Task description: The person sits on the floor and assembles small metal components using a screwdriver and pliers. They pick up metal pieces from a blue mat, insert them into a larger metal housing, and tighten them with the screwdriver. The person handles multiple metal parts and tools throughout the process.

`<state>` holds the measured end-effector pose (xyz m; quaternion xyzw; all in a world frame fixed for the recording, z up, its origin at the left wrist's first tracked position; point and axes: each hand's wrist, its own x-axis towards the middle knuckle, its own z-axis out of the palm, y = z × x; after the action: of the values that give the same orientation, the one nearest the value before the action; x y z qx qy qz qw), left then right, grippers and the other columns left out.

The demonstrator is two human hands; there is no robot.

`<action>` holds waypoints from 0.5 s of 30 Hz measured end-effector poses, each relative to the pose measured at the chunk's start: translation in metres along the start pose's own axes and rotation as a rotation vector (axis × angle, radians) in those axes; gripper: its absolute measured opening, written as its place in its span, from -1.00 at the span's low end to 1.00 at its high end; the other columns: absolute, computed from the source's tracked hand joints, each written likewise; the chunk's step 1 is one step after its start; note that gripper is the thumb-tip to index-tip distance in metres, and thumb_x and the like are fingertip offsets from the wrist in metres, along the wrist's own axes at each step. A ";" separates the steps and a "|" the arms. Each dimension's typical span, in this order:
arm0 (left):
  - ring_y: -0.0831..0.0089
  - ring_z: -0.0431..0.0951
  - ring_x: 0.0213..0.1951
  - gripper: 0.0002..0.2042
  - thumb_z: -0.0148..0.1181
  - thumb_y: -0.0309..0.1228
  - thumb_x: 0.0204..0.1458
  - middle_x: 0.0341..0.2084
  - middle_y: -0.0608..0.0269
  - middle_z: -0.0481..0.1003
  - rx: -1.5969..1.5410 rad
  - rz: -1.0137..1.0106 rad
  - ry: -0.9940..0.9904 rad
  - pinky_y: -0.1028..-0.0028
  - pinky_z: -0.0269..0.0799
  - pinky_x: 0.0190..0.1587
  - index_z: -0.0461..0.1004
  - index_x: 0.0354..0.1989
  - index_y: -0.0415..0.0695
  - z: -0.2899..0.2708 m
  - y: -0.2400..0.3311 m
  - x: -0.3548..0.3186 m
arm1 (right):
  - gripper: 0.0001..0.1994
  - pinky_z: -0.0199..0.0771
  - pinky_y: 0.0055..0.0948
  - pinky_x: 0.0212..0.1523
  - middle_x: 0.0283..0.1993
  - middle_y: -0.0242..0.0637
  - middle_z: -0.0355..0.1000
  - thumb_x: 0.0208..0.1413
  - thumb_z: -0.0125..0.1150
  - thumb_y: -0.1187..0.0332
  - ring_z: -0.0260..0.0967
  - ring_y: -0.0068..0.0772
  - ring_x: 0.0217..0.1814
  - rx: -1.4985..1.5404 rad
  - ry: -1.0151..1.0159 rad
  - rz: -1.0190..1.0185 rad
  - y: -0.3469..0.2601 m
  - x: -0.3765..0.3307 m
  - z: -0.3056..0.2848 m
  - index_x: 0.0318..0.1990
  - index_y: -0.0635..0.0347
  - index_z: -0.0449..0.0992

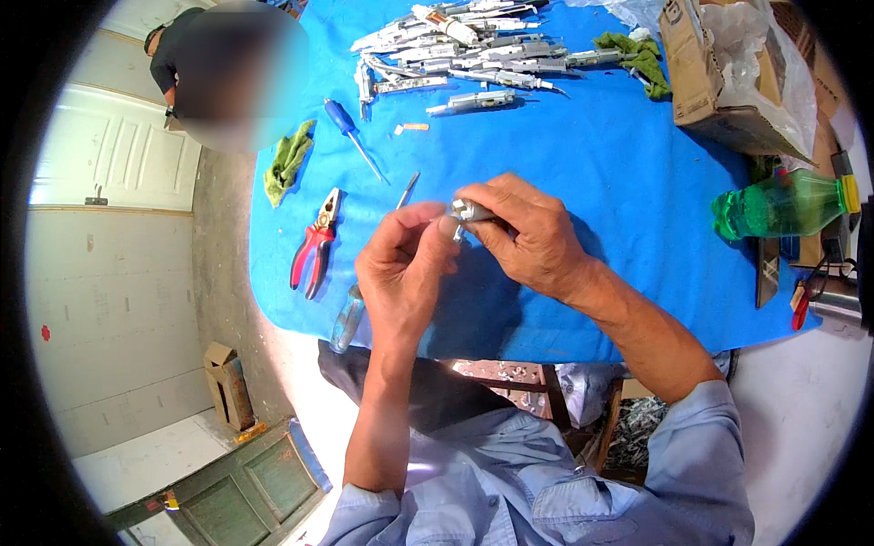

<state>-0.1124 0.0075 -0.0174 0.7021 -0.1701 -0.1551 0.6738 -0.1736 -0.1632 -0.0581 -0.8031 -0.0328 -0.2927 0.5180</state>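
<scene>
Over the blue-covered table, my left hand and my right hand meet at a small silvery-grey metal part. My right fingers wrap round its body, while my left thumb and fingertips pinch its near end. The fingers hide much of it, so its exact kind cannot be made out. Left of my left hand lie red-and-black pliers. Partly behind my left wrist is a screwdriver with a clear bluish handle; a metal shaft shows beyond the hand.
A heap of similar silvery metal mechanisms covers the far side. Nearer lie a blue-handled screwdriver and a green cloth. At right stand a cardboard box and a green bottle. Another person is at far left.
</scene>
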 end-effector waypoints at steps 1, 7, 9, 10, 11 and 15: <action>0.67 0.55 -0.40 -0.78 0.38 -0.40 0.29 -0.39 0.32 0.62 0.005 -0.010 0.007 0.65 0.48 -0.37 0.62 0.00 -0.27 0.000 0.002 0.000 | -0.69 0.58 -0.21 -0.28 -0.19 -0.13 0.55 0.14 0.40 0.52 0.57 -0.04 -0.22 0.000 0.002 -0.001 0.000 0.000 0.000 0.04 0.19 0.59; 0.64 0.57 -0.43 -0.82 0.33 -0.46 0.31 -0.40 0.28 0.63 0.115 -0.018 -0.040 0.61 0.49 -0.38 0.62 -0.03 -0.31 -0.009 0.008 0.002 | -0.67 0.57 -0.28 -0.33 -0.20 -0.16 0.55 0.08 0.44 0.50 0.57 -0.17 -0.30 0.024 -0.017 0.033 -0.006 0.000 0.000 0.02 0.19 0.60; 0.62 0.58 -0.43 -0.83 0.31 -0.47 0.32 -0.39 0.26 0.64 0.171 -0.025 -0.064 0.59 0.52 -0.39 0.62 -0.04 -0.32 -0.011 0.011 0.003 | -0.68 0.57 -0.31 -0.35 -0.19 -0.17 0.55 0.07 0.45 0.50 0.56 -0.22 -0.32 0.013 -0.039 0.027 -0.011 0.002 -0.003 0.01 0.21 0.61; 0.62 0.58 -0.43 -0.83 0.31 -0.47 0.32 -0.38 0.27 0.64 0.189 -0.035 -0.074 0.59 0.52 -0.39 0.62 -0.04 -0.33 -0.013 0.011 0.003 | -0.69 0.57 -0.32 -0.36 -0.19 -0.17 0.55 0.08 0.46 0.49 0.56 -0.25 -0.34 0.005 -0.043 0.005 -0.012 0.003 -0.003 0.00 0.22 0.61; 0.63 0.59 -0.43 -0.83 0.30 -0.47 0.33 -0.37 0.27 0.64 0.207 -0.044 -0.085 0.59 0.52 -0.39 0.61 -0.05 -0.33 -0.014 0.012 0.003 | -0.70 0.57 -0.33 -0.37 -0.19 -0.17 0.55 0.08 0.46 0.49 0.56 -0.27 -0.35 -0.003 -0.046 -0.016 -0.012 0.004 -0.004 -0.01 0.22 0.61; 0.62 0.60 -0.41 -0.82 0.29 -0.44 0.34 -0.36 0.27 0.64 0.215 -0.106 -0.097 0.58 0.53 -0.39 0.61 -0.04 -0.33 -0.017 0.014 0.004 | -0.72 0.56 -0.34 -0.37 -0.17 -0.17 0.55 0.10 0.45 0.49 0.55 -0.29 -0.35 0.016 -0.056 -0.011 -0.008 0.001 -0.001 -0.02 0.23 0.62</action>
<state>-0.1018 0.0210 -0.0024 0.7701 -0.1809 -0.2049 0.5763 -0.1759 -0.1602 -0.0506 -0.8067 -0.0541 -0.2725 0.5216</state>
